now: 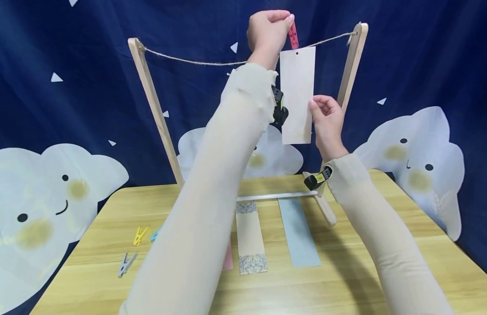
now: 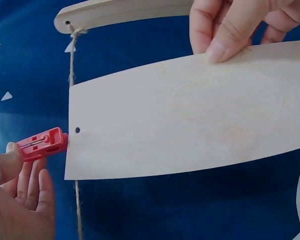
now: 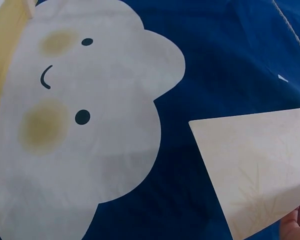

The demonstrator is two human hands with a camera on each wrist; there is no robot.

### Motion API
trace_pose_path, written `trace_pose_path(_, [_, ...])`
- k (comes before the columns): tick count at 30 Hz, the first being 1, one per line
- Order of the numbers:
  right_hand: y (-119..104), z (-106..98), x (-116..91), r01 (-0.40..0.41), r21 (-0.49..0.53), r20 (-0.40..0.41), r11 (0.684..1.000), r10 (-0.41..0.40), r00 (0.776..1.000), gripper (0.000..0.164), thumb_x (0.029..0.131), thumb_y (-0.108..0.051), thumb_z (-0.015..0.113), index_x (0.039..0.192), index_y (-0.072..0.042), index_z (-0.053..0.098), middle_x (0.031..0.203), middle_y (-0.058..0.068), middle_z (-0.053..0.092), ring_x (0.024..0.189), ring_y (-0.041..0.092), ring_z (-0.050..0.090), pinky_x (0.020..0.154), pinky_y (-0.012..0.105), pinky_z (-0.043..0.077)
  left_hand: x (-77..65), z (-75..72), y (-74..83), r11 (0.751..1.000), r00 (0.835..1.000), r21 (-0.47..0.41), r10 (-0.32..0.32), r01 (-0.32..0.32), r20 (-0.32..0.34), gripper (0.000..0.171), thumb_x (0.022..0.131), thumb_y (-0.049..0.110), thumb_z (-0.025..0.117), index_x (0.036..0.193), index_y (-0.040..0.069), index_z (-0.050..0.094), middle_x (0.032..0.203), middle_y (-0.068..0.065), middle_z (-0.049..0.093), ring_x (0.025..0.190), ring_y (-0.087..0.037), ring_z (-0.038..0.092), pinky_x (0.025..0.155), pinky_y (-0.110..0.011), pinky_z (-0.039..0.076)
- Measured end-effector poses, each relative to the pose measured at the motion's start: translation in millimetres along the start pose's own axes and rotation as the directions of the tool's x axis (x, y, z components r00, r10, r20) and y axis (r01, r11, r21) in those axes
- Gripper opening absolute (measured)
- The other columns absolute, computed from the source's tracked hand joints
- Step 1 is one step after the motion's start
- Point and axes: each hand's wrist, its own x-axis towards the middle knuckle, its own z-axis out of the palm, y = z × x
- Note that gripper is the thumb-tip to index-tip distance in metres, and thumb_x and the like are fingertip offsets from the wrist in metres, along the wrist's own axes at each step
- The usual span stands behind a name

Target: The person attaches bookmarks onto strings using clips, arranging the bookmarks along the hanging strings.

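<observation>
My left hand (image 1: 267, 35) pinches a red clothespin (image 1: 293, 36) above the twine (image 1: 196, 63). The pin's tip meets the top edge of a pale rectangular card (image 1: 297, 96), close to a small punched hole. Seen from the left wrist, the card (image 2: 175, 115) stands in front of the twine (image 2: 72, 65); whether the pin's jaws bite the card is hidden. Between thumb and fingers, my right hand (image 1: 329, 120) holds the card's right edge lower down. A faint plant print shows on the card (image 3: 260, 175) in the right wrist view.
A wooden frame (image 1: 351, 65) carries the twine between two posts. On the table (image 1: 89, 223) lie a patterned card (image 1: 250, 238), a light blue card (image 1: 300, 232), a partly hidden pink card (image 1: 228, 258), and yellow (image 1: 140, 236) and grey (image 1: 127, 265) clothespins. A blue cloud-printed curtain (image 1: 89, 109) hangs behind.
</observation>
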Motion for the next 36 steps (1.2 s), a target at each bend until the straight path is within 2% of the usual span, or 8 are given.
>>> trace_pose_path(4, [0.7, 1.5, -0.1, -0.012, 0.002, 0.0, 1.0, 0.012, 1.0, 0.004, 0.087, -0.01, 0.067, 0.091, -0.01, 0.066, 0.082, 0.0, 0.061, 0.066, 0.011, 0.046, 0.057, 0.019, 0.038, -0.9, 2.8, -0.8, 0.999, 1.0, 0.039, 0.014, -0.014, 0.006, 0.016, 0.087, 0.03, 0.068, 0.099, 0.022, 0.075, 0.093, 0.014, 0.071, 0.085, 0.004, 0.059, 0.077, -0.007, 0.038])
trace_pose_path(12, [2.4, 3.1, 0.0, -0.009, 0.02, -0.006, 1.0, 0.009, 1.0, 0.004, 0.087, -0.007, 0.067, 0.09, -0.009, 0.066, 0.08, 0.0, 0.062, 0.064, 0.01, 0.046, 0.056, 0.019, 0.038, -0.2, 1.6, -7.7, 1.0, 1.0, 0.027, 0.0, -0.001, 0.018, 0.016, 0.087, 0.027, 0.068, 0.1, 0.02, 0.075, 0.096, 0.011, 0.07, 0.088, 0.002, 0.059, 0.079, -0.007, 0.039])
trace_pose_path(16, [1.6, 2.2, 0.1, -0.009, 0.023, -0.01, 1.0, 0.009, 1.0, 0.003, 0.087, -0.007, 0.067, 0.09, -0.009, 0.066, 0.08, 0.0, 0.062, 0.064, 0.01, 0.047, 0.056, 0.019, 0.038, -0.2, 2.5, -9.5, 0.999, 0.999, 0.041, -0.015, 0.013, 0.042, 0.016, 0.087, 0.027, 0.068, 0.099, 0.019, 0.075, 0.096, 0.01, 0.07, 0.088, 0.0, 0.057, 0.076, -0.009, 0.041])
trace_pose_path(22, [2.0, -1.2, 2.4, -0.004, 0.018, -0.01, 1.0, 0.004, 1.0, 0.004, 0.087, -0.007, 0.067, 0.09, -0.009, 0.066, 0.081, 0.0, 0.062, 0.064, 0.01, 0.047, 0.056, 0.019, 0.038, 1.9, 3.2, -8.3, 0.997, 0.994, 0.067, -0.054, 0.048, 0.095, 0.015, 0.087, 0.028, 0.068, 0.097, 0.018, 0.074, 0.093, 0.008, 0.067, 0.081, -0.003, 0.054, 0.068, -0.013, 0.043])
trace_pose_path(26, [2.5, -2.2, 3.3, -0.007, 0.02, -0.013, 1.0, 0.007, 1.0, 0.003, 0.087, -0.006, 0.067, 0.089, -0.009, 0.066, 0.079, 0.0, 0.061, 0.063, 0.01, 0.046, 0.055, 0.02, 0.037, 3.7, 2.2, -6.3, 0.995, 0.988, 0.062, -0.09, 0.082, 0.127, 0.015, 0.087, 0.027, 0.069, 0.097, 0.018, 0.074, 0.092, 0.008, 0.065, 0.077, -0.005, 0.056, 0.069, -0.012, 0.046])
trace_pose_path(31, [1.5, -2.9, 3.2, -0.007, 0.024, -0.011, 1.0, 0.008, 1.0, 0.004, 0.087, -0.005, 0.066, 0.089, -0.008, 0.065, 0.078, 0.001, 0.061, 0.061, 0.01, 0.045, 0.053, 0.018, 0.038, 2.8, 0.1, -6.7, 0.993, 0.983, 0.062, -0.112, 0.104, 0.148, 0.017, 0.086, 0.027, 0.069, 0.098, 0.016, 0.073, 0.095, 0.007, 0.065, 0.081, -0.007, 0.059, 0.073, -0.012, 0.047])
trace_pose_path(36, [1.3, -3.1, 4.2, 0.0, 0.009, -0.013, 1.0, 0.0, 1.0, 0.004, 0.087, -0.004, 0.066, 0.089, -0.008, 0.066, 0.081, 0.001, 0.062, 0.071, 0.011, 0.052, 0.062, 0.018, 0.043, 4.2, -1.7, -8.4, 0.991, 0.979, 0.074, -0.121, 0.111, 0.162, 0.016, 0.086, 0.027, 0.07, 0.094, 0.014, 0.072, 0.095, 0.006, 0.065, 0.082, -0.006, 0.059, 0.074, -0.012, 0.048])
